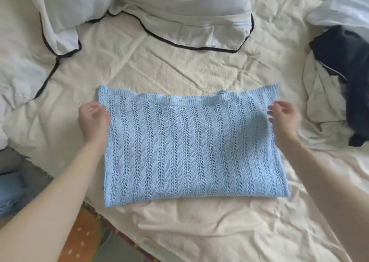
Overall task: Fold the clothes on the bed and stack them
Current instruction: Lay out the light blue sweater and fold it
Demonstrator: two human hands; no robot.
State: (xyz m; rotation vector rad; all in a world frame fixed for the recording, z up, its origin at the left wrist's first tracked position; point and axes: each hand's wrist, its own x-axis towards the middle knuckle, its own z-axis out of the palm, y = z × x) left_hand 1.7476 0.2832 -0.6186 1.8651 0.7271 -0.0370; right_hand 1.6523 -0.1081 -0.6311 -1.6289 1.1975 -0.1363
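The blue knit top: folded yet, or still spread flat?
Spread flat. The blue knit top lies open on the bed sheet, ribbed neckline showing at the far edge, with the left hand and right hand at its side edges.

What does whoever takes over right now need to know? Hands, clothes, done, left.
Left hand: at the left edge of the light blue knit top, fingers curled on it; firm grip not clear.
Right hand: same on the right edge.
Knit top lies flat mid-bed on the cream sheet, ribbed edge toward the pillows.
Pile of dark navy and white clothes sits unfolded at right.
Done: top spread out, possibly folded once.
Left: finish folding it, fold the pile, stack. No stack on the bed yet.
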